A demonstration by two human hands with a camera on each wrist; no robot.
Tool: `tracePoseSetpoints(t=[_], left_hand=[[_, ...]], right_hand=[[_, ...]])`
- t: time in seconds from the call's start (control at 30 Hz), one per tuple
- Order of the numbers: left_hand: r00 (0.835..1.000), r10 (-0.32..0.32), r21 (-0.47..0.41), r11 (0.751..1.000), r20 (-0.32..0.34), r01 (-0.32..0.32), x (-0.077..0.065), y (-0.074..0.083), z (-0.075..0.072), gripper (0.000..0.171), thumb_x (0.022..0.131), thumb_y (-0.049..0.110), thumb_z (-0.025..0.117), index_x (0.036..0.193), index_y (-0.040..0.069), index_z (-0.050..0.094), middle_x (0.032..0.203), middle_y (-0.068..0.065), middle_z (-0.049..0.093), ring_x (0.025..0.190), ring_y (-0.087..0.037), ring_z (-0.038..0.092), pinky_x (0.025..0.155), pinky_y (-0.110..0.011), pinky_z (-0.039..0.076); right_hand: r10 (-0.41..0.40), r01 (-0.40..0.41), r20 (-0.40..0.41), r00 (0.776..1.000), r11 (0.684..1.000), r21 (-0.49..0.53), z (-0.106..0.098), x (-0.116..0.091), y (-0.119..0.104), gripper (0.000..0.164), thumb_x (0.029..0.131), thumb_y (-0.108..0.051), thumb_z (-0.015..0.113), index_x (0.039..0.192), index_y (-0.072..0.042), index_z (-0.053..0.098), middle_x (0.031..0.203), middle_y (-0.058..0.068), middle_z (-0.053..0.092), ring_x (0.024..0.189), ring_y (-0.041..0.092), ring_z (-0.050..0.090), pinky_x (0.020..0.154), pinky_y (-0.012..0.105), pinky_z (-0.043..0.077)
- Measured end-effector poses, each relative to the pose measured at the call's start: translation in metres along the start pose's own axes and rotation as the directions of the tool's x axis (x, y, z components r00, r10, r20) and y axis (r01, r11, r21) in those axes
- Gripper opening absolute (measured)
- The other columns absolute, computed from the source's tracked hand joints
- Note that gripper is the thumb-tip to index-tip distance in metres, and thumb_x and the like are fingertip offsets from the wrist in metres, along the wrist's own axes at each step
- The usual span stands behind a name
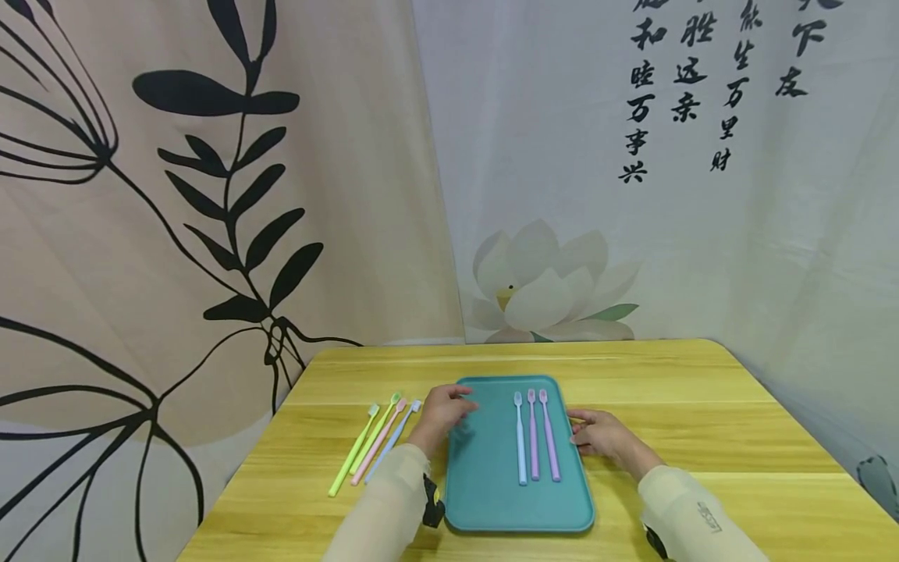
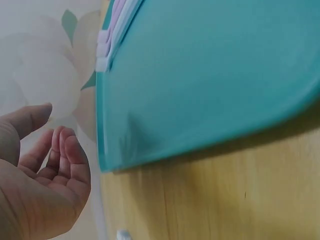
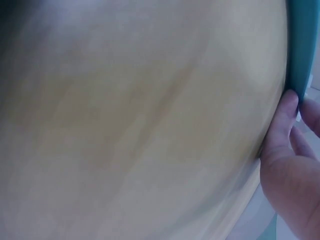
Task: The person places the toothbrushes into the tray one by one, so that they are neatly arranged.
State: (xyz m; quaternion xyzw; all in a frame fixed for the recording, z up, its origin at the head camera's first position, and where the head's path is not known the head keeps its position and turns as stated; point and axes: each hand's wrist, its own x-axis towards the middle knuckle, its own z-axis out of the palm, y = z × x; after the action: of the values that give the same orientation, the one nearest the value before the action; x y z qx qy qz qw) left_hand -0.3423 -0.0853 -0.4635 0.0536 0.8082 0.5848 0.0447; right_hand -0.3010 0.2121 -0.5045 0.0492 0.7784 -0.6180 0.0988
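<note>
A teal tray [image 1: 485, 499] lies on the table, bearing a light blue toothbrush [image 1: 520, 437] and two purple toothbrushes [image 1: 533, 437] side by side in its right half. My left hand [image 1: 444, 411] hovers at the tray's upper left edge. Its fingers are loosely bent with nothing between them, as the left wrist view also shows. At the tray's right edge my right hand [image 1: 605, 439] pinches the rim between thumb and fingers. Left of the tray lie two yellow-green toothbrushes [image 1: 353, 450], a pink toothbrush [image 1: 379, 442] and a blue toothbrush [image 1: 396, 437], slanted close together.
The wooden table [image 1: 702, 421] reaches back to a hanging cloth [image 1: 365, 156] printed with plants, a flower and dark characters. My left forearm crosses the table between the loose toothbrushes and the tray.
</note>
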Motion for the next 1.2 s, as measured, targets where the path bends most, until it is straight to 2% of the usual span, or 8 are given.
tracePoseSetpoints(t=[0.1,0.2,0.3,0.43,0.6,0.77,0.93,1.2], left_hand=[[1.000,0.007,-0.017,1.000,0.002,-0.006,-0.001,-0.001,-0.006,0.035,0.090,0.008,0.071,0.123,-0.001,0.067,0.098,-0.007,0.064,0.083,-0.029,0.061,0.075,-0.042,0.053],[1.000,0.007,-0.054,0.998,0.006,-0.006,-0.001,-0.003,-0.013,0.037,0.090,0.006,0.070,0.125,-0.002,0.065,0.095,-0.008,0.062,0.071,-0.020,0.054,0.068,-0.037,0.049],[1.000,0.003,-0.081,0.997,-0.004,-0.003,0.001,-0.006,-0.020,0.039,0.090,0.003,0.070,0.127,-0.005,0.063,0.096,-0.010,0.062,0.070,-0.018,0.051,0.065,-0.037,0.047],[0.999,-0.018,-0.053,0.998,-0.034,0.017,0.004,-0.012,-0.026,0.041,0.090,0.004,0.070,0.129,-0.006,0.061,0.100,-0.010,0.063,0.083,-0.026,0.058,0.073,-0.041,0.052],[0.998,-0.031,-0.048,0.998,-0.046,0.029,0.003,-0.018,-0.033,0.040,0.091,0.006,0.068,0.128,-0.006,0.060,0.100,-0.012,0.063,0.093,-0.036,0.059,0.080,-0.048,0.052],[0.996,-0.027,-0.047,0.999,-0.091,0.023,0.004,-0.021,-0.045,0.038,0.091,0.006,0.069,0.127,-0.004,0.062,0.102,-0.012,0.063,0.095,-0.036,0.058,0.084,-0.051,0.050],[0.993,-0.023,-0.056,0.998,-0.118,0.016,0.005,-0.021,-0.059,0.039,0.092,0.008,0.068,0.129,-0.003,0.061,0.106,-0.014,0.063,0.099,-0.037,0.057,0.089,-0.053,0.049],[0.986,-0.028,0.005,1.000,-0.161,0.029,0.007,-0.023,-0.083,0.039,0.093,0.010,0.068,0.130,-0.001,0.061,0.109,-0.014,0.059,0.103,-0.038,0.057,0.089,-0.050,0.050]], right_hand=[[0.003,-0.003,-0.004,1.000,1.000,0.008,0.000,-0.001,-0.001,0.059,0.088,0.012,0.060,0.144,0.011,0.041,0.105,0.018,0.057,0.090,0.022,0.062,0.078,0.037,0.056],[0.001,-0.001,-0.003,1.000,1.000,0.012,0.001,-0.002,-0.001,0.059,0.088,0.012,0.060,0.144,0.011,0.041,0.105,0.019,0.056,0.090,0.023,0.061,0.079,0.038,0.056],[-0.008,0.008,-0.008,1.000,1.000,0.023,0.001,-0.002,-0.003,0.059,0.088,0.013,0.060,0.144,0.011,0.041,0.104,0.019,0.055,0.089,0.024,0.061,0.077,0.038,0.056],[-0.019,0.020,-0.016,1.000,0.999,0.028,0.003,-0.003,-0.002,0.058,0.088,0.013,0.059,0.143,0.011,0.042,0.101,0.018,0.054,0.087,0.024,0.060,0.075,0.037,0.056],[-0.018,0.018,-0.014,1.000,0.999,0.032,0.003,-0.005,0.004,0.059,0.087,0.015,0.058,0.143,0.014,0.040,0.101,0.019,0.054,0.086,0.023,0.060,0.076,0.038,0.056],[-0.043,0.043,-0.003,0.999,0.998,0.037,0.002,-0.003,0.005,0.059,0.086,0.015,0.057,0.143,0.015,0.039,0.102,0.020,0.054,0.087,0.023,0.061,0.076,0.038,0.056],[-0.033,0.033,-0.012,0.999,0.999,0.035,0.002,-0.003,0.003,0.059,0.087,0.015,0.058,0.142,0.014,0.040,0.100,0.018,0.055,0.086,0.023,0.060,0.075,0.037,0.056],[-0.018,0.019,-0.037,0.999,0.999,0.027,0.003,-0.002,0.003,0.058,0.087,0.015,0.059,0.142,0.013,0.042,0.101,0.018,0.055,0.086,0.023,0.060,0.075,0.038,0.056]])
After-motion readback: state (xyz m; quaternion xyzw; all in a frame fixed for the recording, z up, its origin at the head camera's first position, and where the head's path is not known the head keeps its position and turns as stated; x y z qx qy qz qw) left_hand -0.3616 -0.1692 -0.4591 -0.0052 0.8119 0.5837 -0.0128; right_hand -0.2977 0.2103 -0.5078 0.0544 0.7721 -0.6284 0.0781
